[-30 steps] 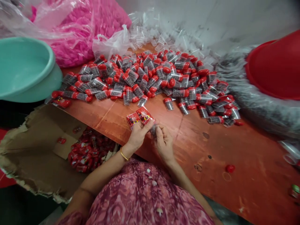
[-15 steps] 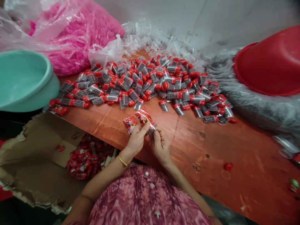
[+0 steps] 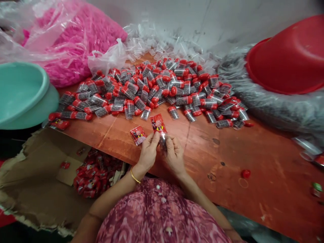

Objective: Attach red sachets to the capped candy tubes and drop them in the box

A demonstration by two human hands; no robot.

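My left hand [image 3: 149,152] and my right hand [image 3: 174,153] are together at the near edge of a red-brown table [image 3: 253,158]. Between their fingertips is a small clear tube with a red printed sleeve [image 3: 159,128] on its upper end. A second red sleeve [image 3: 138,134] lies on the table just left of my left hand. Beyond my hands spreads a big heap of clear tubes with red caps [image 3: 157,89], filled with dark contents.
A torn cardboard box [image 3: 37,189] with several red-sleeved tubes [image 3: 95,173] sits low on the left. Teal basins [image 3: 22,94] stand at the left, a pink-filled plastic bag [image 3: 76,40] behind. A red basin [image 3: 288,57] rests on a bag at the right. A loose red cap [image 3: 245,173] lies on the table.
The two red sleeves were together at my left fingertips; one now lies on the table to the left. The other stands upright on the tube between both hands.
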